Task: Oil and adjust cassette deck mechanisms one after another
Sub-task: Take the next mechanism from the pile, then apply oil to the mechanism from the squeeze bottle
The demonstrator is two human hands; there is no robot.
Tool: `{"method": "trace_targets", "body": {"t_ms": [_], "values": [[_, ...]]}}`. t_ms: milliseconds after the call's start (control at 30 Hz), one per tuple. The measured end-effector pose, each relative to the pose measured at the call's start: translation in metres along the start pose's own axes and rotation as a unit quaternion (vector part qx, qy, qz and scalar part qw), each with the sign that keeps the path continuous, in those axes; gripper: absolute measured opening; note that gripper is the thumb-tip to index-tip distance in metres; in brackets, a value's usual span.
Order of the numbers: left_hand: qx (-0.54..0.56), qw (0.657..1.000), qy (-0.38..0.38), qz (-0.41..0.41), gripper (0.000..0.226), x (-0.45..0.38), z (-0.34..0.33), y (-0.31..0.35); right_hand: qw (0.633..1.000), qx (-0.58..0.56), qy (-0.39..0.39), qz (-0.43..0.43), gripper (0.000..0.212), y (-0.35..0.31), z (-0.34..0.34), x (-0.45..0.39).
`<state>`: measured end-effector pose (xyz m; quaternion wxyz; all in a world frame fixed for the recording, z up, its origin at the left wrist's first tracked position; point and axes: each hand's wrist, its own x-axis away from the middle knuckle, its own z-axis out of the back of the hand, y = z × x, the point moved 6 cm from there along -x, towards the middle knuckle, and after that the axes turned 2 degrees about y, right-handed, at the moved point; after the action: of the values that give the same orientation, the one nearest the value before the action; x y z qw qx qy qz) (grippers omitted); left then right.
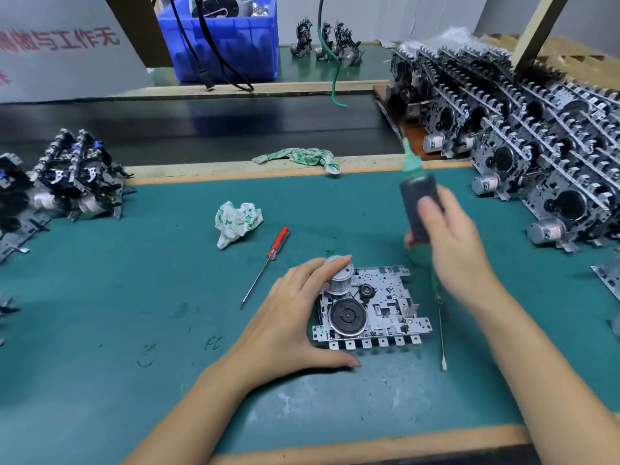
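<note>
Right hand (451, 243): curled round a dark oil bottle (419, 203); the thumb is laid across the front of the bottle, the other fingers are wrapped behind it; the hand is blurred.
Oil bottle: held above the mat, tilted, its green nozzle (410, 161) pointed up and away from the person; it is kept apart from the mechanism below.
Left hand (295, 317): spread wide over the left edge of the cassette deck mechanism (372, 310); the fingertips are laid on the silver motor can (340, 275), the thumb is stretched along the mat in front of the near edge; no pinching is seen.
Cassette deck mechanism: laid flat on the green mat (134, 297), in the middle of the bench, metal side up; a dark flywheel (347, 318) is seen at its near left, the motor can at its far left corner; a row of tabs is set along its near edge.
Green-handled screwdriver (440, 323): laid on the mat just right of the mechanism, its tip turned towards the person; the handle is partly hidden by the right hand.
Red-handled screwdriver (266, 265): laid on the mat to the left of the mechanism, apart from it, slanted.
Crumpled cloth (236, 221): placed on the mat beyond the red-handled screwdriver.
Second cloth (302, 157): draped over the far rim of the bench.
Mechanisms at right (536, 146): stacked upright in close rows, filling the far right of the bench.
Mechanisms at left (67, 179): gathered in a smaller cluster at the left edge.
Blue crate (235, 45): set beyond the dark belt (167, 129), with black cables hung over its front.
</note>
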<state>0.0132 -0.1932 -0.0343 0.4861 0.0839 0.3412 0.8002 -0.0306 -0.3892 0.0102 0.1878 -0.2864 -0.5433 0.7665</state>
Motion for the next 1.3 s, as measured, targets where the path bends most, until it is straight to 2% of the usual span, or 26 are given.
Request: {"method": "trace_targets", "body": {"t_ms": [100, 167, 267, 333, 367, 433, 533, 633, 733, 933, 1300], "values": [[0.002, 1.0, -0.001, 0.001, 0.117, 0.001, -0.001, -0.003, 0.994, -0.09, 0.043, 0.035, 0.016, -0.036, 0.011, 0.017], [0.013, 1.0, 0.002, 0.013, 0.123, 0.001, -0.002, -0.007, 0.977, -0.208, 0.036, 0.013, 0.021, -0.047, 0.008, 0.031], [0.03, 0.999, 0.0, 0.031, 0.128, 0.002, -0.005, -0.012, 0.907, -0.416, 0.018, -0.063, 0.009, -0.045, -0.012, 0.05], [0.026, 0.999, -0.005, 0.025, 0.125, 0.001, -0.006, -0.011, 0.879, -0.466, 0.065, -0.082, 0.004, -0.04, -0.022, 0.059], [0.024, 0.999, -0.005, 0.024, 0.122, 0.001, -0.006, -0.011, 0.871, -0.475, 0.094, -0.088, 0.011, -0.035, -0.026, 0.062], [0.025, 0.999, -0.003, 0.026, 0.116, 0.001, -0.005, -0.01, 0.87, -0.458, 0.147, -0.108, 0.023, -0.028, -0.032, 0.069], [0.032, 0.999, 0.001, 0.029, 0.111, 0.001, -0.004, -0.01, 0.89, -0.398, 0.202, -0.095, 0.021, -0.019, -0.036, 0.079], [0.038, 0.999, 0.003, 0.031, 0.11, 0.001, -0.004, -0.009, 0.925, -0.33, 0.186, -0.037, 0.013, -0.017, -0.043, 0.084], [0.039, 0.999, 0.005, 0.033, 0.109, 0.001, -0.004, -0.009, 0.945, -0.277, 0.176, 0.005, 0.008, -0.015, -0.045, 0.086], [0.037, 0.999, 0.011, 0.03, 0.106, 0.0, -0.005, -0.009, 0.961, -0.205, 0.184, 0.001, 0.032, -0.006, -0.046, 0.083], [0.047, 0.998, 0.011, 0.029, 0.1, 0.0, -0.004, -0.007, 0.975, -0.164, 0.151, 0.023, 0.037, -0.008, -0.05, 0.082]]}}
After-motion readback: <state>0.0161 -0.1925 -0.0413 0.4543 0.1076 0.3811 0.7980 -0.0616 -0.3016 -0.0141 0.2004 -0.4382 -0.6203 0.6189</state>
